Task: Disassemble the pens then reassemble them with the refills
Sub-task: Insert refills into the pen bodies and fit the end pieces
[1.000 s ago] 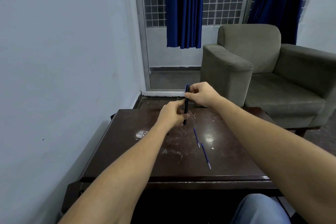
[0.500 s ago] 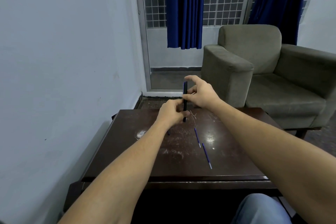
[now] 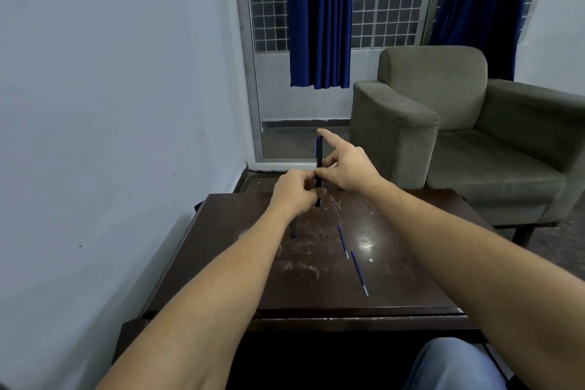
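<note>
Both forearms stretched forward over a dark scratched table (image 3: 221, 263), hands meeting above its far edge. Left hand (image 3: 292, 193) curled into a loose fist around the lower part of a dark pen (image 3: 318, 165), held upright. Right hand (image 3: 346, 168) pinching the pen's middle between thumb and a bent finger, index finger pointing straight out past the blue-clipped top. Pen tip poking out just below the left fist, above the tabletop. Two thin blue refills (image 3: 343, 237) lying end to end on the table nearer the body, well apart from the hands. A second dark rod (image 3: 293, 229) half hidden under the left wrist, too obscured to identify. Pen's lower barrel covered by the left fingers
</note>
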